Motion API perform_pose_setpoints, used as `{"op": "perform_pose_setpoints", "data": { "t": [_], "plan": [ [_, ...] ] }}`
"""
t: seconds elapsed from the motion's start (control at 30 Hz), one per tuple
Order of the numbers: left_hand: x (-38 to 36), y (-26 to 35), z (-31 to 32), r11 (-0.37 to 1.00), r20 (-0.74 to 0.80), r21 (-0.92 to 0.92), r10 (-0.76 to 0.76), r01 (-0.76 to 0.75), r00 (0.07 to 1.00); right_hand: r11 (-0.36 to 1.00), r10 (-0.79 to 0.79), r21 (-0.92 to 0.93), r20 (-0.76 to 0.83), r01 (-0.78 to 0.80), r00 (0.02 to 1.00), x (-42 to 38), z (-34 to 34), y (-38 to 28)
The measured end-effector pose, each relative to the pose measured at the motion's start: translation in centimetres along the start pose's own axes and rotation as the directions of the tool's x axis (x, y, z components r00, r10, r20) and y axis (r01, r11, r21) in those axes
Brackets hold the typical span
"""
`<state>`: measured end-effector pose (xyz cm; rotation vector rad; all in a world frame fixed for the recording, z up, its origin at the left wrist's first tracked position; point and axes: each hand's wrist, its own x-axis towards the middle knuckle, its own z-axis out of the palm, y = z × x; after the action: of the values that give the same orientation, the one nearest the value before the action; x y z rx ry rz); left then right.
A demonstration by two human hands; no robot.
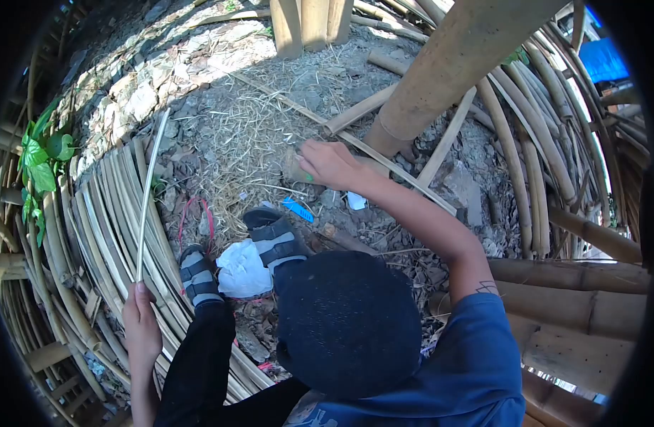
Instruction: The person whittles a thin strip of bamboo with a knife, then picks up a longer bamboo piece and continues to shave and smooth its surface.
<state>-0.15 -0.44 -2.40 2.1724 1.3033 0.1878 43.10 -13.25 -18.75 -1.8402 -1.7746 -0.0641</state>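
Observation:
My left hand (141,324) is closed around the lower end of a long, thin bamboo strip (148,192), which points up and away from me. My right hand (328,165) has its fingers curled over a short bamboo piece (291,171) on the ground, and this piece shows on both sides of the hand. A small green spot shows under the fingers, too small to name. Light shavings (248,135) lie on the ground around and beyond my right hand. Nearer my feet is a blue plastic object (298,209), beside a sandal.
Many split bamboo strips (117,220) lie in a bundle at the left. A thick bamboo post (440,78) rises at the right of my right hand. A crumpled white plastic bag (243,269) sits between my sandals. Bamboo poles (576,306) are stacked at the lower right.

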Motion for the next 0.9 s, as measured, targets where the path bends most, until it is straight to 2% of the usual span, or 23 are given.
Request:
{"op": "perform_pose_setpoints", "data": {
  "t": [0.03, 0.1, 0.17, 0.2, 0.23, 0.3, 0.37, 0.4, 0.47, 0.5, 0.53, 0.57, 0.6, 0.7, 0.73, 0.77, 0.83, 0.87, 0.9],
  "plan": [
    [0.1, 0.1, -0.2, 0.999, 0.022, 0.018, -0.036, 0.036, 0.999, 1.0, 0.023, -0.007, -0.004, -0.023, 1.0, -0.3, -0.6, -1.0],
    [0.4, -0.4, 0.1, 1.0, -0.033, 0.023, 0.004, -0.003, 0.999, 0.996, -0.027, 0.073, -0.226, 0.044, 0.974, 0.1, -1.2, -3.1],
    [0.6, -0.6, -0.3, 0.998, 0.01, 0.054, -0.045, 0.044, 0.999, 0.993, -0.069, 0.079, -0.247, 0.091, 0.967, -0.4, -0.8, -2.8],
    [0.6, -0.7, -0.1, 1.0, -0.024, 0.021, -0.01, 0.01, 1.0, 0.994, -0.082, 0.056, -0.201, 0.095, 0.976, -0.4, -1.4, -2.9],
    [0.6, -0.1, -0.2, 0.998, -0.024, 0.041, -0.046, 0.047, 0.999, 0.994, -0.1, 0.031, -0.158, 0.106, 0.982, 0.1, -2.2, -2.9],
    [0.9, 0.2, -0.6, 0.991, -0.01, 0.076, -0.114, 0.114, 0.993, 0.997, -0.076, -0.005, -0.377, 0.081, 0.923, 0.9, -5.5, -4.5],
    [1.2, 0.8, -0.7, 0.992, -0.018, 0.087, -0.09, 0.091, 0.996, 0.999, 0.021, 0.038, -0.573, 0.0, 0.819, -0.5, -5.4, -3.6],
    [1.4, 0.9, -0.7, 0.988, -0.015, 0.088, -0.123, 0.124, 0.992, 0.999, 0.014, 0.044, -0.585, 0.015, 0.811, -1.4, -3.8, -1.7],
    [1.5, 1.1, -0.6, 0.988, -0.024, 0.09, -0.12, 0.122, 0.992, 0.994, 0.076, -0.055, -0.301, -0.096, 0.951, -3.3, 0.2, 1.8],
    [1.8, 1.3, -0.8, 0.988, -0.031, 0.092, -0.121, 0.124, 0.992, 0.994, 0.073, -0.053, -0.328, -0.096, 0.942, -2.8, -0.4, 1.4],
    [1.8, 1.2, -0.9, 0.99, -0.051, 0.12, -0.073, 0.079, 0.996, 0.989, 0.147, 0.032, -0.37, -0.146, 0.917, -2.5, -2.0, 0.2],
    [1.3, 1.0, -0.8, 0.988, -0.056, 0.118, -0.095, 0.101, 0.994, 0.972, 0.231, 0.128, -0.379, -0.196, 0.896, -2.8, -3.5, -1.4],
    [1.3, 0.8, -0.9, 0.99, -0.056, 0.114, -0.082, 0.088, 0.995, 0.97, 0.242, 0.099, -0.374, -0.22, 0.896, -2.7, -5.0, -2.7],
    [1.7, 0.7, -1.1, 0.994, -0.068, 0.096, -0.042, 0.049, 0.997, 0.985, 0.173, 0.057, -0.375, -0.163, 0.911, -3.1, -3.1, -2.1],
    [1.6, 0.7, -1.1, 0.994, -0.063, 0.086, -0.059, 0.064, 0.996, 0.977, 0.204, 0.128, -0.341, -0.169, 0.918, -4.3, 0.2, 0.3],
    [1.8, 0.8, -1.1, 0.994, -0.062, 0.075, -0.07, 0.075, 0.996, 0.978, 0.205, 0.119, -0.352, -0.173, 0.913, -4.2, -0.8, 0.2],
    [1.5, 1.1, -1.2, 0.994, -0.072, 0.096, -0.053, 0.059, 0.996, 0.92, 0.388, 0.096, -0.352, -0.379, 0.852, -3.1, -3.4, -0.3],
    [1.1, 1.0, -1.3, 0.993, -0.076, 0.1, -0.057, 0.064, 0.995, 0.921, 0.387, 0.099, -0.34, -0.377, 0.857, -3.3, -3.8, -1.1],
    [1.4, 1.1, -1.6, 0.993, -0.091, 0.106, -0.041, 0.051, 0.995, 0.931, 0.362, 0.126, -0.43, -0.342, 0.827, -3.1, -4.2, -1.5]
  ]
}}
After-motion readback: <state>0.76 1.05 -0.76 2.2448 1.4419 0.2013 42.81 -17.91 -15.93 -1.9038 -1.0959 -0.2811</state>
